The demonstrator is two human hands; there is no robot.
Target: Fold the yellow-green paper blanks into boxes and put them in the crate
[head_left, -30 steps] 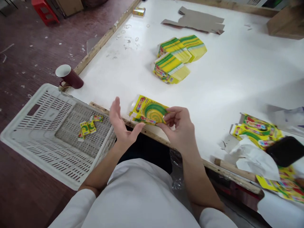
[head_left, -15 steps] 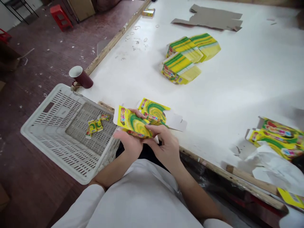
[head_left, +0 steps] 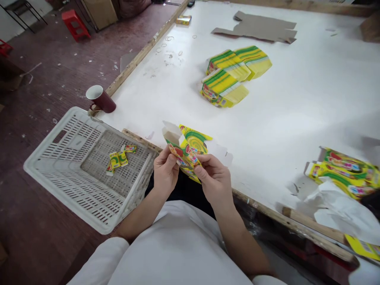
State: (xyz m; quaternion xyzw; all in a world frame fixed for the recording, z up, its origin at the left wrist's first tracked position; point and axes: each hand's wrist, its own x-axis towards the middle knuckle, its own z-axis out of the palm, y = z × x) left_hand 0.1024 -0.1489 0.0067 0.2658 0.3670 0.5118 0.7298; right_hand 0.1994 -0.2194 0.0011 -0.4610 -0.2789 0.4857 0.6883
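Between my two hands is a yellow and green printed carton (head_left: 182, 153), tilted, with a pale flap standing up at its upper left end. My left hand (head_left: 165, 172) pinches its left end between thumb and fingers. At the other end my right hand (head_left: 214, 176) grips the carton near its lower right edge. Just behind it on the table lies another printed carton (head_left: 196, 137), with a white flap stretching right, partly hidden by my right hand.
A white plastic crate (head_left: 73, 190) with several small yellow boxes (head_left: 118, 159) stands left of me. A maroon mug (head_left: 103, 101) sits at the table's (head_left: 276, 130) left corner. Stacks of flat cartons (head_left: 221, 83), torn cardboard (head_left: 261, 27) and more cartons (head_left: 347, 170) beside crumpled white paper (head_left: 344, 206) lie on it.
The carton in my hands has turned from its broad printed face to a narrow side and open end. My left hand now pinches its left end; my right hand has shifted slightly right.
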